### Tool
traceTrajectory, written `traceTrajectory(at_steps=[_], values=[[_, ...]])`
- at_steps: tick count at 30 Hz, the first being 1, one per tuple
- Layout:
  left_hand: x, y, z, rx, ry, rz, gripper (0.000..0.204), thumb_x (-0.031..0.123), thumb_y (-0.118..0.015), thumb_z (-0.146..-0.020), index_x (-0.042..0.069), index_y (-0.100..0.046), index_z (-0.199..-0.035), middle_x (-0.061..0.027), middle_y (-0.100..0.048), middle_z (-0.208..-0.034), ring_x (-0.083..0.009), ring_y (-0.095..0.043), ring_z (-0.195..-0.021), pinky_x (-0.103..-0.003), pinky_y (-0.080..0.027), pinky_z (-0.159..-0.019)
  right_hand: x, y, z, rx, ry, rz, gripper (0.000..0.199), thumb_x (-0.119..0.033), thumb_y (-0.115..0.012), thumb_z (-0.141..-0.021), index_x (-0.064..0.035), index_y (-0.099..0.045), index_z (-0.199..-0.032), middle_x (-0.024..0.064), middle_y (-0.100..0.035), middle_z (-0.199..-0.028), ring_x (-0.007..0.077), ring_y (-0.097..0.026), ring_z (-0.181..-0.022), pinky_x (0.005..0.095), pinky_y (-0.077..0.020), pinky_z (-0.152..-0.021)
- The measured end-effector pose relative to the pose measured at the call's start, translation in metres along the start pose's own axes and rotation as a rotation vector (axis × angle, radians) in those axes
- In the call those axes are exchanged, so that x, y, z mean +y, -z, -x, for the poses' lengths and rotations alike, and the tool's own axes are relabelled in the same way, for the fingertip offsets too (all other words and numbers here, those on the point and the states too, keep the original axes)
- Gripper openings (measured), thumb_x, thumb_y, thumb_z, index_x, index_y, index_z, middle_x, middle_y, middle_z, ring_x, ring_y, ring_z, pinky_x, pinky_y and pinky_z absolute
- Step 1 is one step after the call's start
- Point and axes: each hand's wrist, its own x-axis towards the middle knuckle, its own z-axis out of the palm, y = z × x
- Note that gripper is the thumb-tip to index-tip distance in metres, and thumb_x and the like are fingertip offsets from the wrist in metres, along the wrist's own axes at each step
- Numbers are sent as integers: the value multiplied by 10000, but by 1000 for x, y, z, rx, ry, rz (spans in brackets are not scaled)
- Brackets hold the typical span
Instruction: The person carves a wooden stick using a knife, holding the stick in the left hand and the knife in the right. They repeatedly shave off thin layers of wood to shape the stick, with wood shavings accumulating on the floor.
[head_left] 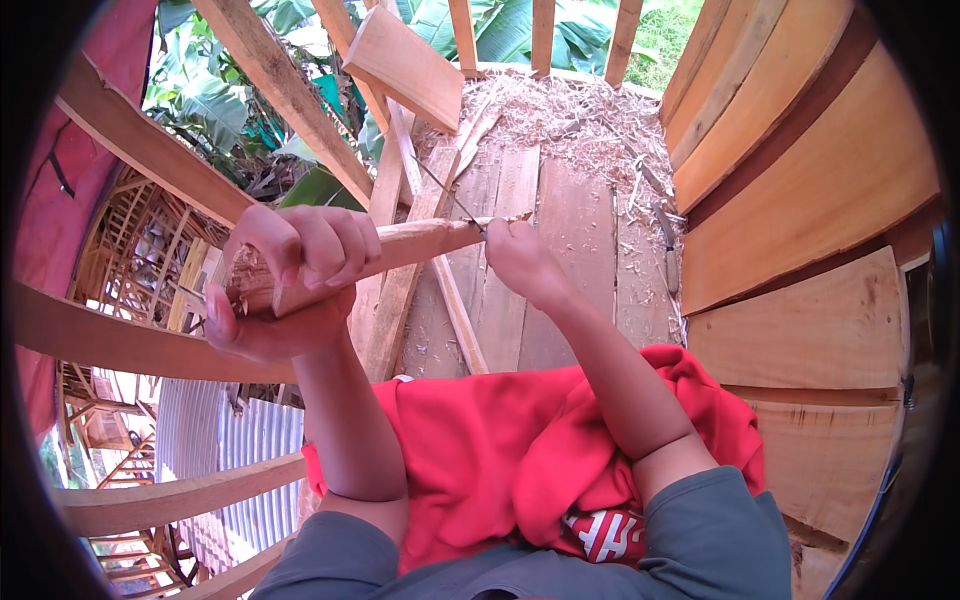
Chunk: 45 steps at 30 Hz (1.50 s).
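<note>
- Head view: the left hand is clenched around the thick end of a wooden stick, fingers wrapped over the top, thumb beneath.
- The wooden stick lies nearly level across the middle of the view, held above the plank floor; its pale shaved end reaches the right hand.
- The right hand is closed on a knife, gripped at the handle; the thin blade slants up and to the left from the fist and meets the stick at its shaved end.
- Wood shavings lie heaped on the far part of the plank floor.
- A second blade tool lies on the floor near the board wall, well apart from both hands.
- A red cloth covers the lap beneath both forearms.
- A loose board leans among the rails at the top.
</note>
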Motion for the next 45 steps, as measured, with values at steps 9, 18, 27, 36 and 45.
traceTrajectory(at_steps=[9, 18, 27, 36, 45], values=[[7, 20, 3, -56, 20, 73, 469, 578, -415, -883, 117, -396, -801, -13, -403, -642, -154, -365, -537, -343, -339, -566, 4, -2, -2, 146, 77, 62, 574, -349, -340, -929, 148, -625, -885, 335, -626, -848, 435, -631, -894, 483, -461, -850], [3, 13, -3, -80, 11, 26, 467, 562, -410, -887, 108, -410, -779, -11, -396, -589, -150, -347, -491, -343, -339, -524, -19, 3, 23, 100, 37, 169, 581, -362, -339, -930, 123, -660, -937, 358, -637, -985, 492, -601, -1039, 498, -438, -963], [-1, -1, -4, -159, 25, 55, 467, 530, -431, -884, 94, -433, -716, -35, -429, -558, -164, -335, -438, -340, -323, -455, -14, 18, 23, -6, 17, 117, 576, -356, -345, -931, 134, -646, -940, 375, -623, -999, 451, -612, -1071, 472, -447, -940], [3, 4, -3, -185, 24, 66, 480, 524, -428, -882, 77, -447, -707, -50, -428, -544, -172, -340, -432, -338, -319, -430, 7, 12, 9, 93, 18, 201, 556, -340, -327, -935, 129, -618, -1006, 322, -586, -980, 400, -563, -961, 455, -430, -859], [0, 0, -7, -137, 78, -28, 435, 552, -462, -875, 151, -425, -712, 21, -425, -577, -131, -388, -466, -310, -340, -468, -4, 17, 10, -11, -85, 17, 505, -339, -331, -925, 94, -589, -883, 278, -579, -842, 382, -570, -851, 442, -427, -774]])
